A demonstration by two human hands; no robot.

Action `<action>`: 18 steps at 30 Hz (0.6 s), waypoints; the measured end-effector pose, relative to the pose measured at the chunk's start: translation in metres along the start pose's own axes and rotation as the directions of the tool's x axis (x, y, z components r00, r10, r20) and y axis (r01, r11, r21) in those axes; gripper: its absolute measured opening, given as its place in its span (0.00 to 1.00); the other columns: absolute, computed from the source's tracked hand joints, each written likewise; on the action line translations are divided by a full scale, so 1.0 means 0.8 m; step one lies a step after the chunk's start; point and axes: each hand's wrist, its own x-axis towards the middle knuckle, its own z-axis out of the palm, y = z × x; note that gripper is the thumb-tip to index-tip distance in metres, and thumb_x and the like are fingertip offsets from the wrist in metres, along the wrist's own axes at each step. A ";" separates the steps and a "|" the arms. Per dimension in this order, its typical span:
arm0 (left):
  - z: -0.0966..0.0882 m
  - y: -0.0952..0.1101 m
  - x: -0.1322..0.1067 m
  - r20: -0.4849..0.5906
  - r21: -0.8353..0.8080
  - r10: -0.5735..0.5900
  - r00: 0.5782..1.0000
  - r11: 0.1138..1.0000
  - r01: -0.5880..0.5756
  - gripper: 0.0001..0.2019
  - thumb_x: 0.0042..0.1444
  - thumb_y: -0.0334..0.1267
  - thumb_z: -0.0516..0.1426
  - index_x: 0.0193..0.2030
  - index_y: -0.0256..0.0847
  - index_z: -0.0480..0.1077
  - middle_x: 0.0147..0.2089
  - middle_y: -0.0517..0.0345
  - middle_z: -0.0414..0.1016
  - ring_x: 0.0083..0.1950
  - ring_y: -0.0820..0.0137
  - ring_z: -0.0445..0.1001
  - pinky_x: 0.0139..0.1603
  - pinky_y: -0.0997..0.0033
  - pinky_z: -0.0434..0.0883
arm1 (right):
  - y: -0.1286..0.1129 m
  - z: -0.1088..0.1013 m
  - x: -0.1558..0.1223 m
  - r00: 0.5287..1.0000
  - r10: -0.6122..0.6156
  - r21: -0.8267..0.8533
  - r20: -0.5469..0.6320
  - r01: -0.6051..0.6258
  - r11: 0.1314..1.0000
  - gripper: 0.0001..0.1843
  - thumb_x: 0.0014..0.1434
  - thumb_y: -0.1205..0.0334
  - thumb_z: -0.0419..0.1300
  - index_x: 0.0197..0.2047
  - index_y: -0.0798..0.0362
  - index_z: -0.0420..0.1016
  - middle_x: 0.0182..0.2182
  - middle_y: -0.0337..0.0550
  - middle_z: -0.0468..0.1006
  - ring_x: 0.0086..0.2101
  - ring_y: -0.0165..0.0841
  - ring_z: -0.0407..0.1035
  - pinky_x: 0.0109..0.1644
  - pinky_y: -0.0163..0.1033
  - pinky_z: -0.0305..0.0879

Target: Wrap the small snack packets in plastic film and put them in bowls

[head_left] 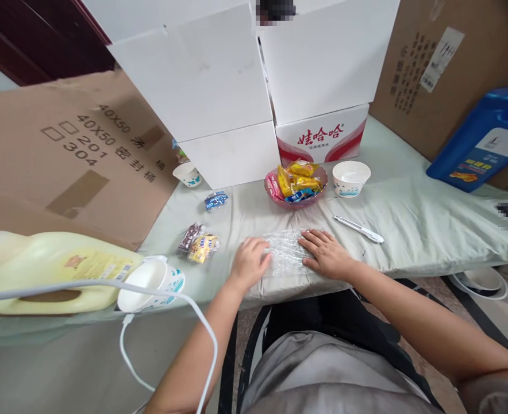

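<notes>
A crinkled clear plastic sheet, perhaps bubble wrap, (285, 253) lies flat on the cloth-covered table in front of me. On its left edge rests my left hand (250, 261), fingers slightly bent and thumb apart, not gripping. My right hand (326, 253) lies flat across the right edge with its fingers spread. Just beyond the sheet stands a pink glass bowl (295, 203) of wrapped sweets and snacks. A white utility knife or pen (359, 229) lies to the right of my right hand. Left of my left hand are a yellow wrapped snack (203, 248) and a dark wrapped snack (190, 237).
White boxes (193, 80) are stacked behind the bowl. Paper cups stand at right (351, 179), back left (187, 174) and front left (150, 284). A blue wrapped snack (216, 200), yellow jug (60, 264) and blue bottle (473, 144) are around. A white cable (206, 328) hangs across the left foreground.
</notes>
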 end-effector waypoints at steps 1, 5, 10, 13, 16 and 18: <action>0.001 0.006 -0.006 0.086 -0.021 0.049 0.995 0.999 -0.047 0.08 0.57 0.35 0.57 0.43 0.42 0.72 0.44 0.51 0.73 0.48 0.60 0.70 0.51 0.59 0.69 | 0.003 -0.003 -0.002 1.000 0.016 -0.007 0.002 -0.016 1.000 0.32 0.65 0.47 0.53 0.67 0.54 0.61 0.67 0.51 0.58 0.65 0.48 0.51 0.67 0.55 0.48; -0.009 0.006 -0.035 0.147 -0.051 0.031 0.989 0.998 -0.024 0.10 0.59 0.38 0.56 0.46 0.42 0.71 0.49 0.50 0.73 0.53 0.59 0.70 0.54 0.56 0.69 | 0.027 -0.019 -0.028 0.990 0.091 -0.009 -0.105 -0.092 0.996 0.26 0.64 0.51 0.55 0.61 0.56 0.69 0.63 0.56 0.65 0.63 0.52 0.54 0.64 0.58 0.54; -0.039 -0.011 -0.065 0.216 -0.119 0.085 0.973 0.991 -0.060 0.14 0.54 0.43 0.61 0.47 0.44 0.72 0.51 0.51 0.74 0.58 0.57 0.69 0.61 0.53 0.66 | 0.045 -0.031 -0.085 0.961 -0.152 0.115 -0.233 0.182 0.977 0.23 0.61 0.50 0.60 0.56 0.51 0.72 0.55 0.52 0.73 0.57 0.46 0.63 0.58 0.55 0.63; -0.047 -0.012 -0.080 0.255 -0.164 0.104 0.961 0.984 -0.063 0.12 0.55 0.39 0.60 0.46 0.45 0.72 0.53 0.52 0.75 0.58 0.59 0.70 0.61 0.54 0.67 | 0.042 -0.022 -0.113 0.953 -0.199 0.130 -0.228 0.232 0.964 0.15 0.64 0.59 0.56 0.53 0.50 0.72 0.51 0.50 0.76 0.52 0.42 0.68 0.54 0.51 0.66; -0.048 -0.011 -0.090 0.237 -0.233 0.110 0.965 0.971 -0.054 0.07 0.58 0.34 0.56 0.43 0.45 0.73 0.52 0.52 0.76 0.58 0.63 0.71 0.60 0.57 0.69 | 0.037 -0.016 -0.128 0.947 -0.162 0.139 -0.277 0.207 0.968 0.11 0.66 0.66 0.52 0.48 0.50 0.74 0.45 0.47 0.78 0.46 0.39 0.70 0.49 0.48 0.66; -0.050 -0.009 -0.093 0.229 -0.283 0.105 0.968 0.958 -0.037 0.06 0.60 0.33 0.54 0.39 0.45 0.73 0.50 0.53 0.77 0.57 0.64 0.72 0.58 0.58 0.71 | 0.034 -0.018 -0.131 0.939 -0.143 0.183 -0.313 0.207 0.961 0.09 0.66 0.67 0.52 0.44 0.50 0.73 0.42 0.46 0.79 0.44 0.38 0.70 0.48 0.47 0.66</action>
